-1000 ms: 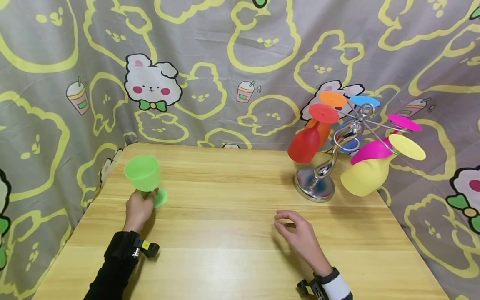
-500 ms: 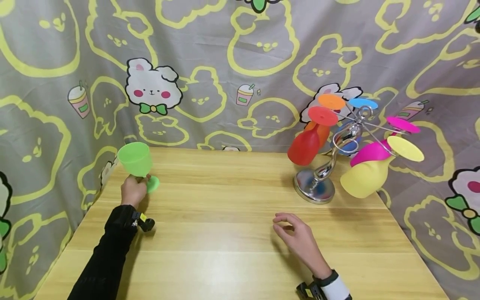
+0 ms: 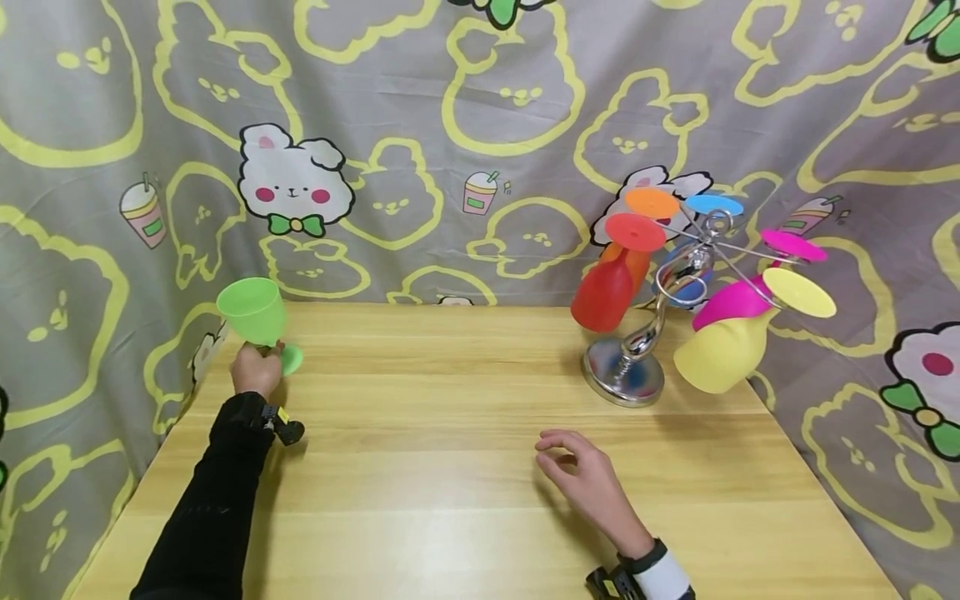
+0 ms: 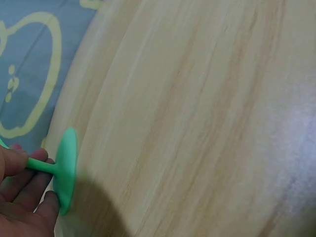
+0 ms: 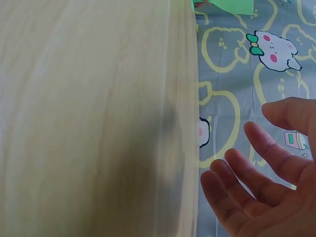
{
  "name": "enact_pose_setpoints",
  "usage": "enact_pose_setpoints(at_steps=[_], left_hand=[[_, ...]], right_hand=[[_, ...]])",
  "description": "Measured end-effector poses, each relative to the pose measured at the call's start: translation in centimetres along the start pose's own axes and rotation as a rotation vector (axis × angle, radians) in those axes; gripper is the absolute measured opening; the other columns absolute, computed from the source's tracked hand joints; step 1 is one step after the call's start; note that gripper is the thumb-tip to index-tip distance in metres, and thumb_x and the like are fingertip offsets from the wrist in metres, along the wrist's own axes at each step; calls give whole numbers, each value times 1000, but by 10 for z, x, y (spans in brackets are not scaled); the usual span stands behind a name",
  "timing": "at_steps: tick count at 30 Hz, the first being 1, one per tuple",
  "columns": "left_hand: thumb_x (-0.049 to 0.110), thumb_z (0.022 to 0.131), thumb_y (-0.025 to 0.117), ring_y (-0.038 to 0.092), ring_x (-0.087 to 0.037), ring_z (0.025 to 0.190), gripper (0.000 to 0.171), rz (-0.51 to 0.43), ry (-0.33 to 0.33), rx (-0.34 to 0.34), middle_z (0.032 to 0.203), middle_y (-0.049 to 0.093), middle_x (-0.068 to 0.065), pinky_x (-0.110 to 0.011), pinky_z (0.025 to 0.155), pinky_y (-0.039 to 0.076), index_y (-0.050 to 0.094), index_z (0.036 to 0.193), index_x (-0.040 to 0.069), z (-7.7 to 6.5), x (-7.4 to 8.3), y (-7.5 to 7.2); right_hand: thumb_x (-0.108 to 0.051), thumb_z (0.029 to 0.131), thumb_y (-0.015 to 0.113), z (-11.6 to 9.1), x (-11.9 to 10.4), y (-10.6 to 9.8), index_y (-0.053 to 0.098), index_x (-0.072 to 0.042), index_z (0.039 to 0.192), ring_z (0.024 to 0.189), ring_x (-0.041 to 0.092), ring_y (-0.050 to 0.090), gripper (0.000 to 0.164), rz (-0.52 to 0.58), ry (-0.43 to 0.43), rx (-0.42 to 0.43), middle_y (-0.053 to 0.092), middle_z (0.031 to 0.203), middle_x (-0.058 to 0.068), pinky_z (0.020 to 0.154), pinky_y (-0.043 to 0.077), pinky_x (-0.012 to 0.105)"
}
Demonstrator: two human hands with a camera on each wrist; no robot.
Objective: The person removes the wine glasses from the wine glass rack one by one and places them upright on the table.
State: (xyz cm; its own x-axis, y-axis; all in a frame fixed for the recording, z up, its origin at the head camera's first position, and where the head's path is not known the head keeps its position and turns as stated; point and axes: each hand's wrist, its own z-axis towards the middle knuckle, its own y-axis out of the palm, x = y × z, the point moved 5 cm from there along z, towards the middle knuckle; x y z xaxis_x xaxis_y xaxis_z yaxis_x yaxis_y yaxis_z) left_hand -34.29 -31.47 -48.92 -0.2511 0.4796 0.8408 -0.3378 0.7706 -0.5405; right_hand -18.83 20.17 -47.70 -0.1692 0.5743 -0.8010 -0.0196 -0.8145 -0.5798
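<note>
At the far left of the table, my left hand (image 3: 257, 370) grips a green goblet (image 3: 253, 312) by its stem, the bowl tilted toward the upper left. The left wrist view shows thumb and fingers around the thin stem, with the round green foot (image 4: 66, 170) beside the fingertips. My right hand (image 3: 585, 482) hovers at the front right of the table, fingers loosely bent and holding nothing. In the right wrist view its fingers (image 5: 266, 145) are spread apart from the thumb.
A chrome stemware rack (image 3: 624, 377) at the back right holds several upside-down goblets: red (image 3: 603, 293), orange, blue, magenta and yellow (image 3: 722, 354). One ring arm of the rack faces the front left. A patterned curtain (image 3: 390, 100) closes off the table's back and sides.
My left hand has carried the green goblet farther back and to the left. The right hand has kept nearly the same place, and the view has shifted slightly.
</note>
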Motion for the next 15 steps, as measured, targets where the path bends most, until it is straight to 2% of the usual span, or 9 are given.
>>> enact_pose_setpoints(at_steps=[9,15], left_hand=[[20,111,56,46,-51,150,43,-49,-46,43,151,59,-32,-64,128,34,58,145,-7,-4,-5,-2],[22,110,56,43,-47,152,47,-149,-71,36,155,56,-31,-60,130,35,57,146,-7,-4,-11,-3]], right_hand=[[-9,99,78,-1,-1,2,79,-10,108,119,31,73,9,-13,14,-20,74,134,12,92,66,35],[-10,100,78,-2,-2,3,79,-10,108,123,32,72,9,1,30,-33,73,136,12,94,65,36]])
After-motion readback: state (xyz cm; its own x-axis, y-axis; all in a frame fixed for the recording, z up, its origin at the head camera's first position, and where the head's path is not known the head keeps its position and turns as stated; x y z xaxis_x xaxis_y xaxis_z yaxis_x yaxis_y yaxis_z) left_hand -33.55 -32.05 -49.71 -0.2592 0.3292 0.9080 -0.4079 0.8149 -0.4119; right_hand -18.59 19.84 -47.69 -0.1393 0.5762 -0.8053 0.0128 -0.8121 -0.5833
